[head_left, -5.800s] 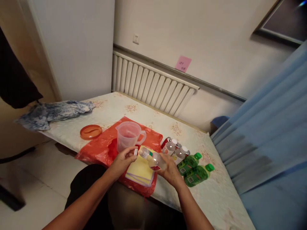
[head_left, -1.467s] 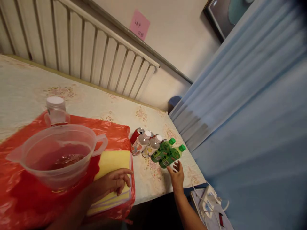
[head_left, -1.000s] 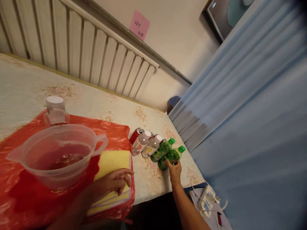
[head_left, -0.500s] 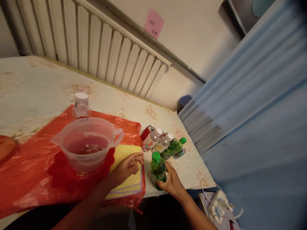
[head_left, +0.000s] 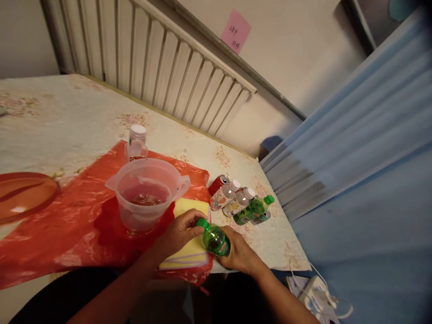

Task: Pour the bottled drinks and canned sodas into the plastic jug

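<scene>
My right hand (head_left: 240, 254) is wrapped round the body of a small green bottle (head_left: 216, 238), held tilted over the table's near edge. My left hand (head_left: 179, 231) pinches the bottle's green cap (head_left: 202, 223). Under my left hand lies a stack of yellow cloths (head_left: 187, 245) on a red plastic sheet (head_left: 67, 216). A clear measuring jug (head_left: 146, 193) with pinkish liquid stands just left of the cloths. A clear bottle with a white cap (head_left: 137, 143) stands upright behind the jug.
Lying on the flowered tablecloth (head_left: 67, 121) to the right are a red can (head_left: 218, 183), two clear white-capped bottles (head_left: 229, 198) and another green bottle (head_left: 253, 209). An orange lid (head_left: 23, 194) lies far left. A radiator (head_left: 162, 72) runs behind; a blue curtain (head_left: 364, 171) hangs right; a power strip (head_left: 315, 290) lies below.
My right hand picked a green bottle from the lying row and brought it to the near edge. My left hand left the yellow cloths and took hold of its cap.
</scene>
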Demonstrator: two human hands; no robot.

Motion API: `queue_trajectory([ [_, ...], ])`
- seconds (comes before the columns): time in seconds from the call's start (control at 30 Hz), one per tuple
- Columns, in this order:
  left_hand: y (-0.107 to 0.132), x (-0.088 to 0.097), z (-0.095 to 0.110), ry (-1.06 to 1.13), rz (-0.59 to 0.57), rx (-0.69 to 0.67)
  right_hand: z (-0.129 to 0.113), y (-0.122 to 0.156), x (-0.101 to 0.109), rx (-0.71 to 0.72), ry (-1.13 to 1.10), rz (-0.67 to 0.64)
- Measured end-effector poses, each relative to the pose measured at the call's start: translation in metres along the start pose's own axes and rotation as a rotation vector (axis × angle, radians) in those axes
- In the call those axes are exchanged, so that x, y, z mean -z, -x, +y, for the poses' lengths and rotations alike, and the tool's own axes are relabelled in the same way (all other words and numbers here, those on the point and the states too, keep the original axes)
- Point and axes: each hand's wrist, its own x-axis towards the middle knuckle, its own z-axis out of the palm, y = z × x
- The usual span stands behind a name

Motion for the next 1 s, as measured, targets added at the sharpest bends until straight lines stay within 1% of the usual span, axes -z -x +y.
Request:
queue_trajectory([
  [0.1, 0.0, 0.002, 0.0, -0.082, 0.117, -0.002, 0.001, 0.0, 0.001, -0.006, -0.016, 0.003],
  [0.17, 0.0, 0.002, 0.001, -0.102, 0.21, 0.022, 0.0, -0.001, 0.005, -0.007, -0.022, 0.018],
  [0.2, 0.0, 0.002, 0.001, -0.106, 0.234, 0.041, -0.001, -0.003, 0.008, -0.004, -0.021, 0.027],
  [0.27, 0.001, 0.001, -0.001, -0.111, 0.216, 0.093, -0.008, -0.008, 0.019, 0.013, 0.001, 0.048],
  [0.37, 0.002, -0.002, -0.007, -0.105, 0.134, 0.16, -0.027, -0.023, 0.042, 0.076, 0.084, 0.069],
  [0.47, 0.003, -0.005, -0.013, -0.075, 0.093, 0.193, -0.052, -0.045, 0.066, 0.194, 0.216, 0.092],
  [0.57, 0.004, -0.004, -0.018, 0.004, 0.08, 0.227, -0.071, -0.071, 0.084, 0.267, 0.373, 0.126],
  [0.67, 0.004, -0.001, -0.021, 0.074, 0.066, 0.243, -0.083, -0.095, 0.094, 0.325, 0.522, 0.144],
  [0.8, 0.005, 0.001, -0.024, 0.122, 0.045, 0.237, -0.094, -0.12, 0.102, 0.423, 0.696, 0.137],
  [1.0, 0.005, 0.0, -0.027, 0.131, 0.054, 0.248, -0.108, -0.138, 0.108, 0.511, 0.884, 0.133],
])
